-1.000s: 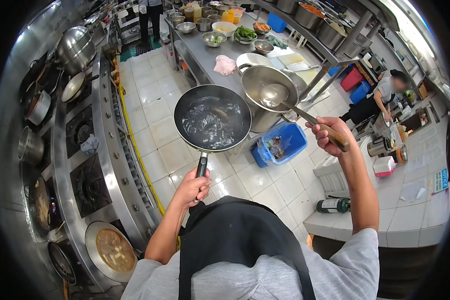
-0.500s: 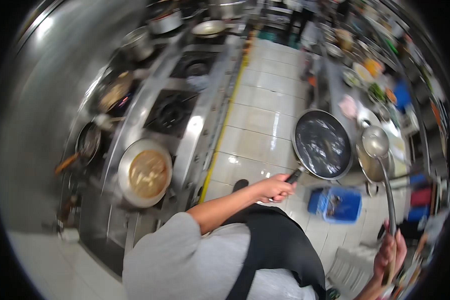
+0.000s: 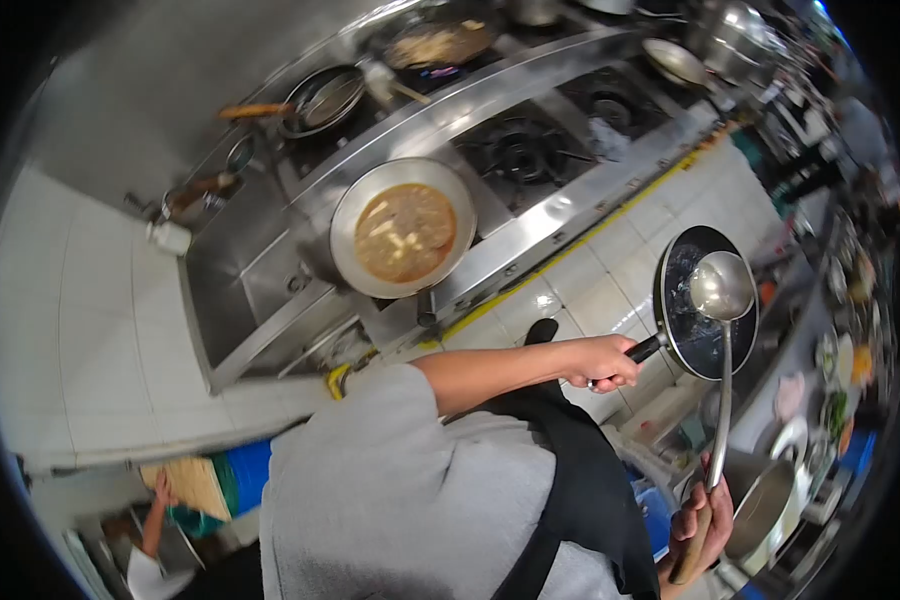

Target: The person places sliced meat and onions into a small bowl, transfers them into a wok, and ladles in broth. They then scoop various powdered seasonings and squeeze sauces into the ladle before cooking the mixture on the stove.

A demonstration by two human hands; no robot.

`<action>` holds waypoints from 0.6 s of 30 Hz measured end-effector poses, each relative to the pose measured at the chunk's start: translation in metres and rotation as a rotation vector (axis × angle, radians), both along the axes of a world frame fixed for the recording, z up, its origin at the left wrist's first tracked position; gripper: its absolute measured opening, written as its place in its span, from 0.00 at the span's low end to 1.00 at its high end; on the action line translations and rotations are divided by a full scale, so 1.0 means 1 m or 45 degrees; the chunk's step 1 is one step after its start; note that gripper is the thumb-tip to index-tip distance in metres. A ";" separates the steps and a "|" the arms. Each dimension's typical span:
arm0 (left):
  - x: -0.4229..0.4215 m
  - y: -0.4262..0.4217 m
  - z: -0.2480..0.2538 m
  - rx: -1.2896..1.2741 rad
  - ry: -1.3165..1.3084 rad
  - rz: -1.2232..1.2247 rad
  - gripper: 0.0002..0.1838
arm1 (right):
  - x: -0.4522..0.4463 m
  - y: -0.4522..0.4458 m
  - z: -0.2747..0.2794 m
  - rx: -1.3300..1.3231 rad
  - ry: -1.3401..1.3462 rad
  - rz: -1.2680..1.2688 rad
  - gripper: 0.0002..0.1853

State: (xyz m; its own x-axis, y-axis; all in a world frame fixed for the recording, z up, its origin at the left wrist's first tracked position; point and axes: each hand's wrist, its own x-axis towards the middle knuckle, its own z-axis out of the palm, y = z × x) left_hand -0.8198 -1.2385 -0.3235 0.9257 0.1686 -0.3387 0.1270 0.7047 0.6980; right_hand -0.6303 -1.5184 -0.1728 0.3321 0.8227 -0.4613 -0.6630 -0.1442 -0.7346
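My left hand [image 3: 607,363] is closed round the black handle of a frying pan [image 3: 685,335]. The pan is held in the air over the floor, beside the stove, its dark inside shiny and wet-looking. A long ladle [image 3: 722,290] is in my right hand [image 3: 703,520], gripped by its wooden end. The ladle's metal bowl overlaps the frying pan in this view; whether they touch I cannot tell. On the stove to my left stands a wide pan [image 3: 345,230] with brown broth and pale chunks in it.
An unlit burner [image 3: 525,152] lies right of the broth pan. Behind are a smaller pan with a wooden handle [image 3: 255,111] and a wok of food [image 3: 440,45]. A sink [image 3: 235,300] is at left, a large pot [image 3: 760,495] at right. Another person's hand [image 3: 163,487] shows lower left.
My view has swung towards the stove. The frying pan has turned with me, and the ladle has come from beside it to overlap it. Both hands keep their holds.
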 end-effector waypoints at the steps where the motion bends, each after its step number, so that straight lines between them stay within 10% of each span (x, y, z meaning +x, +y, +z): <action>1: 0.000 0.015 -0.001 0.044 0.018 0.041 0.09 | 0.002 0.025 -0.003 -0.056 -0.156 0.067 0.31; 18: 0.088 0.276 -0.052 -0.099 -0.025 0.644 0.13 | 0.116 0.393 -0.032 -0.300 -1.909 0.618 0.32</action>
